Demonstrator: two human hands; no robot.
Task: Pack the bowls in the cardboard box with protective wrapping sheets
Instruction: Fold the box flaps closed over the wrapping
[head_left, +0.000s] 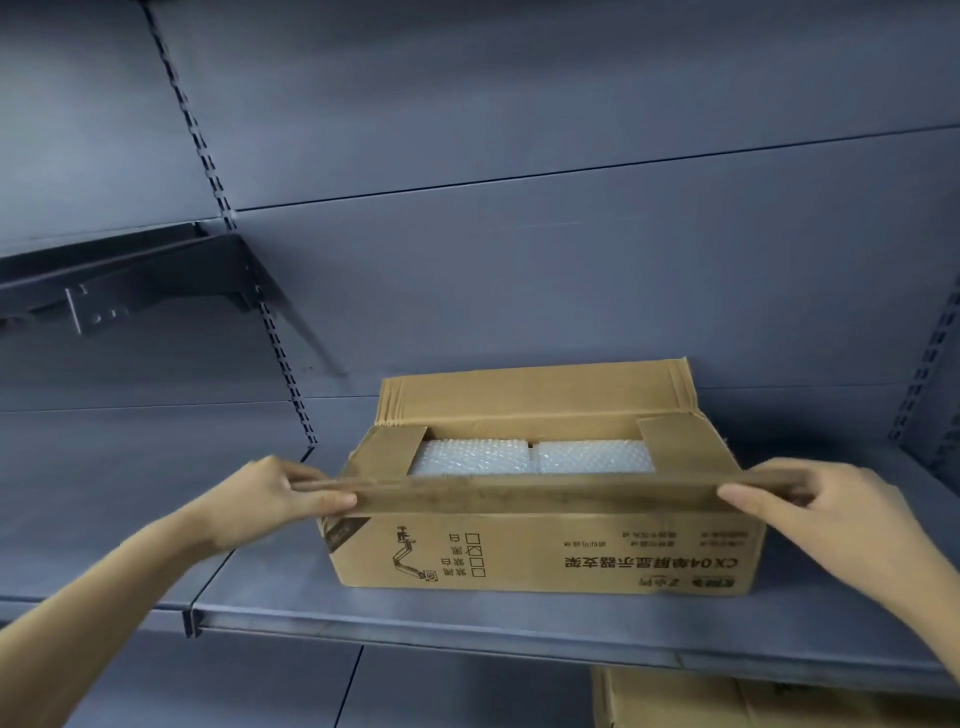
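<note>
top gap narrowed by near flap (540, 493), end flaps | bubble wrap (535, 457) fills inside, seemingly | shelf (260, 587) left free

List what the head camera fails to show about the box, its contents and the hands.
- Bowls: none visible; bubble wrap covers whatever lies in the cardboard box.
- Box interior sides: hidden under the folded end flaps and the near flap.
- Left hand and right hand: fingers behind the near flap are hidden.
- Small print on the box front: too blurred to read.
- Second carton below the shelf: cut off by the bottom edge.
</note>
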